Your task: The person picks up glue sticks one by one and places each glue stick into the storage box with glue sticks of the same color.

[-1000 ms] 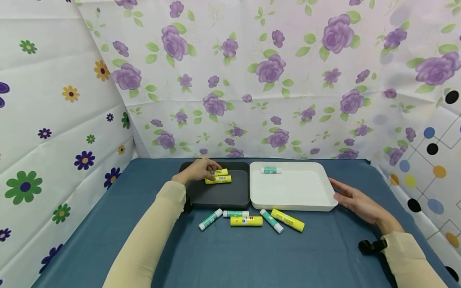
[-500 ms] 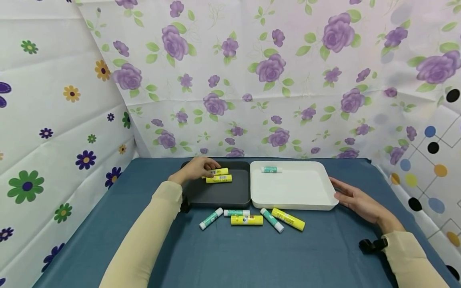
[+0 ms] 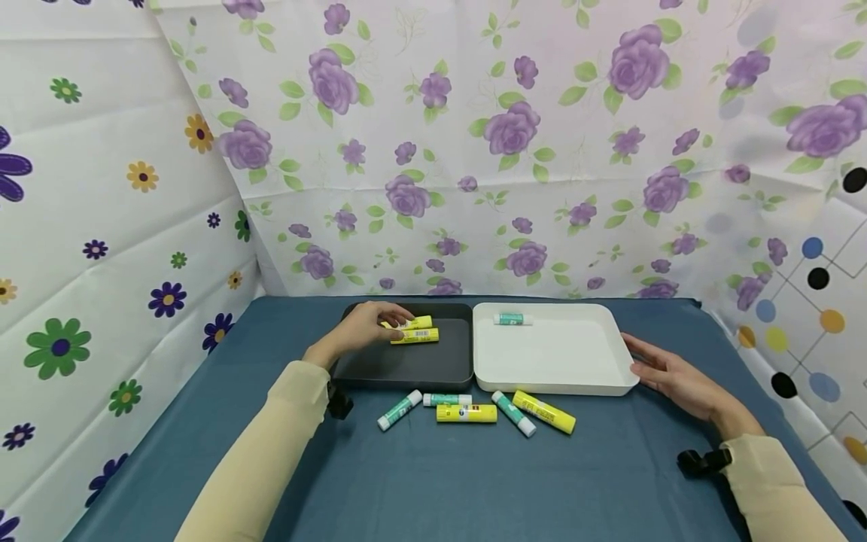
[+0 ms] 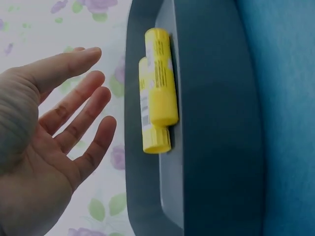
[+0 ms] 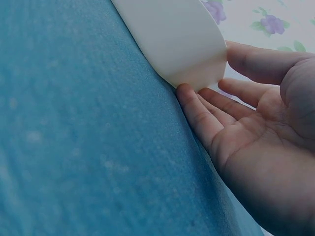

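Observation:
Two yellow glue sticks [image 4: 163, 98] lie side by side in the black tray [image 3: 406, 373]. Over that tray is my left hand [image 3: 366, 325], fingers spread and relaxed; the left wrist view shows a gap between its fingertips and the glue sticks. At the other side, my right hand [image 3: 677, 380] touches the right end of the white tray [image 3: 555, 361] with loosely extended fingers [image 5: 199, 110]. One small green glue stick [image 3: 512, 319] lies near the white tray's back wall.
In front of the trays, on the blue tablecloth [image 3: 474, 489], lie a yellow glue stick [image 3: 466, 413], a second yellow glue stick [image 3: 544, 412] and green ones, including a slanted green glue stick [image 3: 400, 410]. Flowered sheets [image 3: 433, 150] hang behind the table.
My left hand has let go of a yellow glue stick in the black tray and drawn slightly back to the left, its fingers opening. The right hand stays at the white tray.

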{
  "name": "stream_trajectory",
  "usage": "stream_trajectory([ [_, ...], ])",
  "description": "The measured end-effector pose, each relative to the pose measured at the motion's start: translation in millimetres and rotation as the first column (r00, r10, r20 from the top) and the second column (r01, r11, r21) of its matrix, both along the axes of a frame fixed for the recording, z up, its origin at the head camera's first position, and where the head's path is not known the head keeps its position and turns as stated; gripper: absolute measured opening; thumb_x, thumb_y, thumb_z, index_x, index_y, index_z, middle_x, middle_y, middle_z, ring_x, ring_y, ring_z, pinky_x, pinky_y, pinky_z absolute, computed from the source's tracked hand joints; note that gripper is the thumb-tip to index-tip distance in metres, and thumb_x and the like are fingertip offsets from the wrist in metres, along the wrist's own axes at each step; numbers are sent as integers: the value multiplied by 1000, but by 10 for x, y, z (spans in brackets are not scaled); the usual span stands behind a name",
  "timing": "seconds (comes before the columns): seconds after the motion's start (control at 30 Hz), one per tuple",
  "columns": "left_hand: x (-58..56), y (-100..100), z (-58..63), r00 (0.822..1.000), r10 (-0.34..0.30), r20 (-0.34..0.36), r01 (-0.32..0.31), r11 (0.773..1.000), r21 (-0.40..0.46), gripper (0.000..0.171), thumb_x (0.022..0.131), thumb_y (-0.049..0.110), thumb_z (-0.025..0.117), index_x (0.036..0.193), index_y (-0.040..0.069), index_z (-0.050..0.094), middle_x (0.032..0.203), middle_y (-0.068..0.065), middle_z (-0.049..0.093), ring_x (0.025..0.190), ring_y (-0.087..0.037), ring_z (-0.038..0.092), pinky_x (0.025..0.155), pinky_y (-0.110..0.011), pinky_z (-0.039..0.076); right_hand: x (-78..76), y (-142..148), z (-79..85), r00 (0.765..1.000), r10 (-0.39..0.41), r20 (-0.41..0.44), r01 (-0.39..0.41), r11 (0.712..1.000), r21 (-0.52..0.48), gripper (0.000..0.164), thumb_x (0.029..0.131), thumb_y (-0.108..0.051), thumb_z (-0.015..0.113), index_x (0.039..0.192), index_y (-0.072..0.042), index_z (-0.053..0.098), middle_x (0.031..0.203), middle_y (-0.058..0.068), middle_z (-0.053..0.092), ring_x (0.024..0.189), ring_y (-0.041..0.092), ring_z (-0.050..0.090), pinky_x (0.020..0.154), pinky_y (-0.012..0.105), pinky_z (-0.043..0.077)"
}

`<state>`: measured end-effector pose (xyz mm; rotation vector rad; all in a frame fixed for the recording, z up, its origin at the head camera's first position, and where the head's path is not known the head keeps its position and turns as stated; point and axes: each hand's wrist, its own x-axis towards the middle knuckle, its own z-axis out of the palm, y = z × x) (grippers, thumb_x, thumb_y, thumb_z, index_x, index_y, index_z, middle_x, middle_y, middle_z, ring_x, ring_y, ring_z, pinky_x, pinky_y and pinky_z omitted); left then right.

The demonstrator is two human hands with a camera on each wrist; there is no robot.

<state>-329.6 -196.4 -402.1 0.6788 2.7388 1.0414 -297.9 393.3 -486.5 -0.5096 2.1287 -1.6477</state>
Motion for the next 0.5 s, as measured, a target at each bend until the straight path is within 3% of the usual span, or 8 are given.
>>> stream_trajectory([
  [0.17,173,15,30,999,9,-33,-8,1000,28,35,97,11,75,132,10,71,127,-10,70,110,-25,66,98,-49,53,-8,11,-1,1000,1,4,-1,1000,-1,71,114,-18,46,169,-12,2,173,21,-8,125,-24,36,99,11,44],
  [0.5,607,-12,38,1000,7,-25,-4,990,143,31,101,14,71,132,10,71,129,-16,69,111,-25,67,96,-46,56,-9,25,-17,1000,-3,14,3,1000,-4,70,114,-18,46,169,-14,3,173,19,-8,128,-22,34,99,12,44],
])
